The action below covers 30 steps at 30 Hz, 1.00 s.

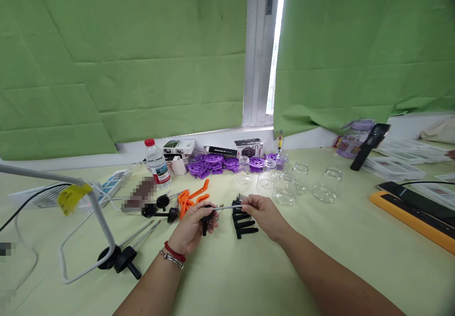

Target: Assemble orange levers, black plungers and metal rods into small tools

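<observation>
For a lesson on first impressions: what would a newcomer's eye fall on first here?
Probably the vivid green sheets hanging behind the table. Next come the purple pieces heaped toward its back and the orange parts nearer the centre. In the middle, the left hand holds a black knob whose thin metal rod the right hand pinches.

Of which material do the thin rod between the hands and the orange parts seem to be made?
Thin rod: probably metal, smooth, judging by its silvery grey colour. Orange parts: likely moulded plastic, satin finish, from the even bright colour.
</observation>
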Each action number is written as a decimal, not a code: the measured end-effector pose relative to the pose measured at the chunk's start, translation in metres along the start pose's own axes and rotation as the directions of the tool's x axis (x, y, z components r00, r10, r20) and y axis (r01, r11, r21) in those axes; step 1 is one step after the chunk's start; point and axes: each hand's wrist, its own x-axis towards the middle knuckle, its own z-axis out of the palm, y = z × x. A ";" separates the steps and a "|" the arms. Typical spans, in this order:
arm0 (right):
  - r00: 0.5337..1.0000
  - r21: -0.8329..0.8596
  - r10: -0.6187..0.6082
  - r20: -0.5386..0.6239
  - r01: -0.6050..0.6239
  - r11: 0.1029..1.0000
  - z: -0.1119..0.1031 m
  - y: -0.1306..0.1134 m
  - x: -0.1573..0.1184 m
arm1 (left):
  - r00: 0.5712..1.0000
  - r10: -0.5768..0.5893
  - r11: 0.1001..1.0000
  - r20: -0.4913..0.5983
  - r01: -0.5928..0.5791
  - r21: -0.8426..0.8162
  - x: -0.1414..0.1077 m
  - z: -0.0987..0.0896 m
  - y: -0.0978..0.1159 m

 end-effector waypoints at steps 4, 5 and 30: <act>1.000 -0.044 -0.019 0.021 0.020 0.999 -0.001 0.002 0.000 | 1.000 -0.010 1.000 -0.024 0.010 0.006 0.000 0.000 -0.001; 0.999 -0.054 -0.025 0.020 0.026 0.998 -0.002 0.002 0.000 | 1.000 -0.010 1.000 -0.029 0.010 0.005 0.001 0.000 -0.001; 0.997 -0.165 -0.061 0.049 0.068 0.984 -0.003 0.004 0.000 | 0.998 -0.022 1.000 -0.051 0.022 0.000 0.004 0.000 -0.004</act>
